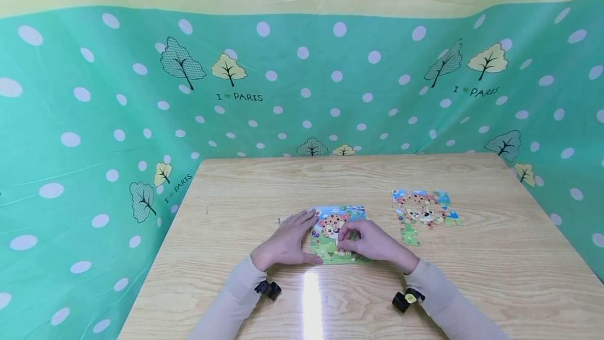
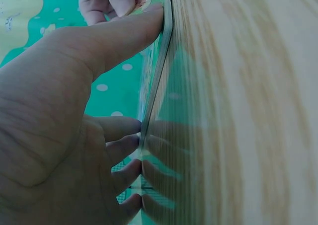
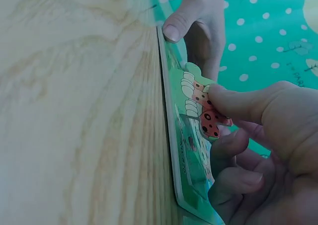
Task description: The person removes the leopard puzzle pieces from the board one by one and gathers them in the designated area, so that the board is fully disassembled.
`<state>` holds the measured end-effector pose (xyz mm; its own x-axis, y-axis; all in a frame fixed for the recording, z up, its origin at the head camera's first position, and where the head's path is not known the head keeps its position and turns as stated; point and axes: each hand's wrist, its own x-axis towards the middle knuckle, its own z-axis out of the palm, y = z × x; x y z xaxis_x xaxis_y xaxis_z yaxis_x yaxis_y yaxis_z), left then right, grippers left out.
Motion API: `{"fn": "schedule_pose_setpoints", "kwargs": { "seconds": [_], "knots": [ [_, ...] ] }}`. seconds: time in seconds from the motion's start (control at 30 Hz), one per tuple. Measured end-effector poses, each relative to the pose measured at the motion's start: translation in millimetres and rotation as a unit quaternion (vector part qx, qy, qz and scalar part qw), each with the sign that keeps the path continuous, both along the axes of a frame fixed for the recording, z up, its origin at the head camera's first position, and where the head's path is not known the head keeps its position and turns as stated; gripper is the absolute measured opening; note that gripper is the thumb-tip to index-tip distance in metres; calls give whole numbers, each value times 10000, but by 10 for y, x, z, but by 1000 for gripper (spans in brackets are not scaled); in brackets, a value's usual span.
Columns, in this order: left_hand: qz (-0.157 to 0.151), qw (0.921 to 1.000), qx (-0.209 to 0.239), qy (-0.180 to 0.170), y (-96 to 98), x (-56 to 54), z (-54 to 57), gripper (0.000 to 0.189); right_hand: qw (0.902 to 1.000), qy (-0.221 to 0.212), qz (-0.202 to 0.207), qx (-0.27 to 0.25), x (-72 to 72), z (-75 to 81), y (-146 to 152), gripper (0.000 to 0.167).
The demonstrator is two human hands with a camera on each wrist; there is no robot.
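Note:
A jigsaw board point(image 1: 325, 250) with a spotted leopard cub picture lies flat on the wooden table. Along its left side and near edge rests my left hand point(image 1: 290, 241), thumb and fingers spread; the left wrist view shows the thumb point(image 2: 134, 34) on the board's rim. My right hand point(image 1: 375, 241) is over the board's right half. Between its thumb and forefinger it pinches a jigsaw piece point(image 3: 202, 98), green with pale paws and red-orange spotted fur. That piece is tilted up from the board at one side; whether it still touches the board is unclear.
Right of the board lies a partly joined group of jigsaw pieces point(image 1: 409, 235) with a similar leopard picture and gaps in it. A green dotted cloth point(image 1: 283, 83) hangs around the back and sides of the table point(image 1: 245, 188).

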<state>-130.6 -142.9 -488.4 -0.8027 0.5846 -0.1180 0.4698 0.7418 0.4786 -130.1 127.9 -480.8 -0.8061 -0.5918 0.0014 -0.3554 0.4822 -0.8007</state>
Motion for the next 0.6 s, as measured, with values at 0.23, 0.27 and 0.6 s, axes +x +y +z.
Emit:
{"fn": "schedule_pose_setpoints", "kwargs": {
  "seconds": [0.23,0.27,0.6],
  "knots": [
    [-15,10000,88,13,1,-2,3,113,9989,-380,-23,-271,-39,-19,46,8],
    [-15,10000,95,11,1,-2,3,113,9988,-411,-54,-273,-40,-10,54,10],
    [-38,10000,31,-64,-3,2,1,112,9978,-496,-256,-352,-64,55,239,16]
  ]
}}
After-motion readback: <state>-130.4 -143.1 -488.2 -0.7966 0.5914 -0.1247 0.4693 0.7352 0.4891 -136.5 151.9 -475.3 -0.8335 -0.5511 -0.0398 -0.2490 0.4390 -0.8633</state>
